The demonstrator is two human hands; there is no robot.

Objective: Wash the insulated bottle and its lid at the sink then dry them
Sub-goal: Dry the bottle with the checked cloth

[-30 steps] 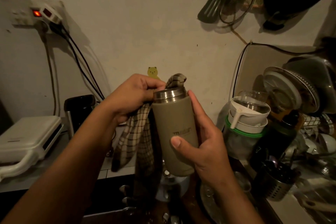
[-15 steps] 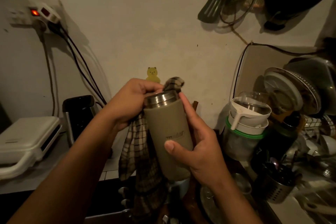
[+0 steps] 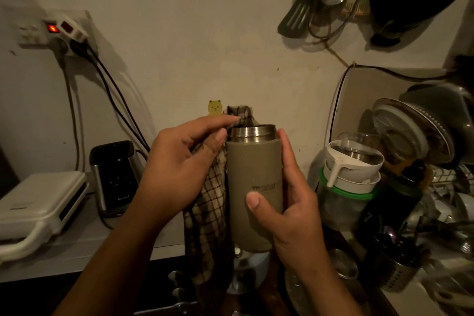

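One olive-tan cylindrical insulated bottle (image 3: 252,174), steel-necked, stood upright in the air just past the white counter's (image 3: 102,244) right edge. The right grip (image 3: 289,202) curled round its body, while the left grip (image 3: 179,169), nearer the open mouth, pinched a brown-checked cloth (image 3: 207,213) at the rim.

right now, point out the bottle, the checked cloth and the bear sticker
bottle (image 3: 252,169): head view, on its tan body below the steel neck
checked cloth (image 3: 209,204): head view, on the part hanging left of the bottle
bear sticker (image 3: 214,107): head view, on the yellow bear's middle
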